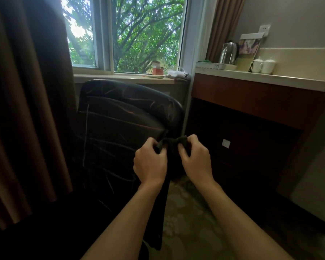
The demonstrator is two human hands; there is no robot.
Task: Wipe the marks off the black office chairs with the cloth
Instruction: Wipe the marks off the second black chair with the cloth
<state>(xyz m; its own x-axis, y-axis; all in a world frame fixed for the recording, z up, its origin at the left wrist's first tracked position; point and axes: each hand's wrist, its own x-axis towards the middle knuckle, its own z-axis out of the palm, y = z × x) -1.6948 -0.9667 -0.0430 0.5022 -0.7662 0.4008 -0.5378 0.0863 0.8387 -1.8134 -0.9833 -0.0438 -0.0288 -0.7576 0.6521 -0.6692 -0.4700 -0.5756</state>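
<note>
— Cloth (172, 142): where is it?
— Bunched between your left hand (150, 162) and right hand (194, 160), both gripping it, just right of the chair (120, 117) back's edge.
— Room?
— Carpet (186, 212) separates chair from desk (251, 96); the chair's lower part is lost in shadow.

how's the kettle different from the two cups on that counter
The kettle is shiny metal with a dark handle; the two cups are plain white. The kettle stands taller, nearer the window on a white tray; the cups are shorter and sit farther right on the counter. The cups have lids. All stand upright.
</note>
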